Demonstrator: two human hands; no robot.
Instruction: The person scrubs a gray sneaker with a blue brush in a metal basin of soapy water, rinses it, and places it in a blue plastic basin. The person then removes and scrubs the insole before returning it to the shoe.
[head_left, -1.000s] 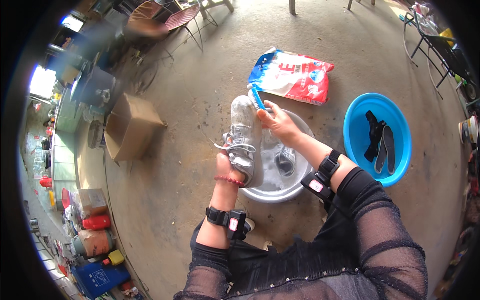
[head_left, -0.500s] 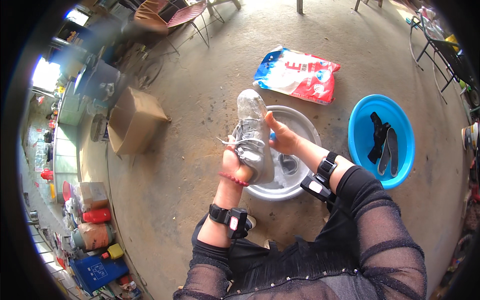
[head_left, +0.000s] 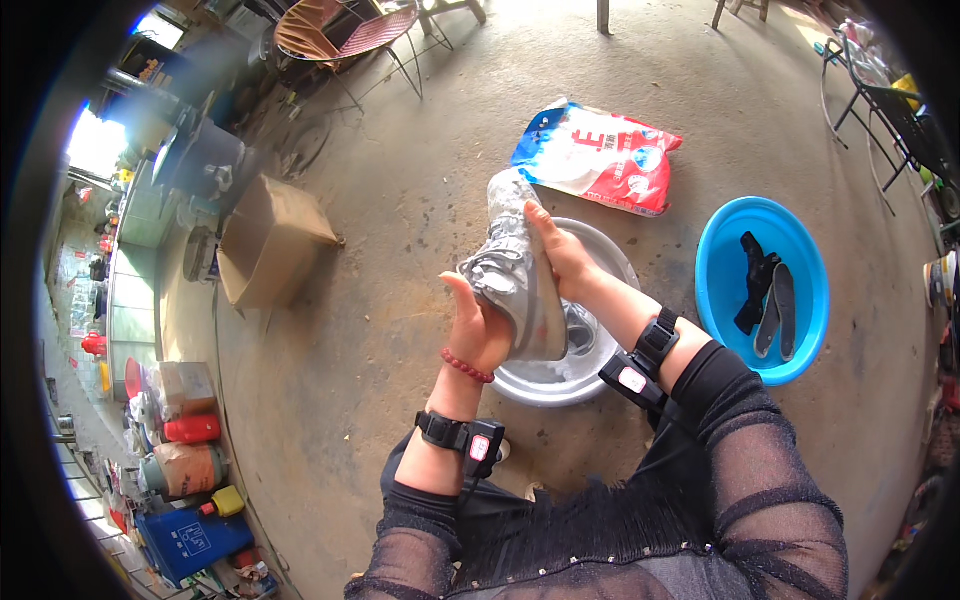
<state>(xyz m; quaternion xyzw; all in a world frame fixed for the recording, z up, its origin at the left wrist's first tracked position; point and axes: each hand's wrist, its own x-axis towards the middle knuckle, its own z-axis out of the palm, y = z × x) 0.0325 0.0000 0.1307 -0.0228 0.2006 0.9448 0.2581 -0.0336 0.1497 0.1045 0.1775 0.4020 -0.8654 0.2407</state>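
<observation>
A grey lace-up sneaker (head_left: 512, 270) is held in both hands above a grey basin (head_left: 622, 258), toe pointing away from me and sole turned partly to the right. My left hand (head_left: 482, 332) grips its heel end from the left, thumb sticking up beside the laces. Along the right side, my right hand (head_left: 565, 258) is closed on the shoe, its thumb near the toe. Suds and water lie in the basin, where a grey item (head_left: 580, 330), mostly hidden behind the sneaker, sits; its kind is unclear.
To the right stands a blue basin (head_left: 708, 265) holding insoles (head_left: 770, 318) and a crumpled black item (head_left: 752, 280). A red, white and blue plastic bag (head_left: 605, 155) lies beyond the grey basin. At left are a cardboard box (head_left: 268, 245) and a blue bin (head_left: 195, 535); chairs (head_left: 370, 30) stand farther back.
The sneaker has tilted, showing more of its right side and sole edge. My left thumb has lifted off the laces, and my right hand has moved slightly up along the shoe.
</observation>
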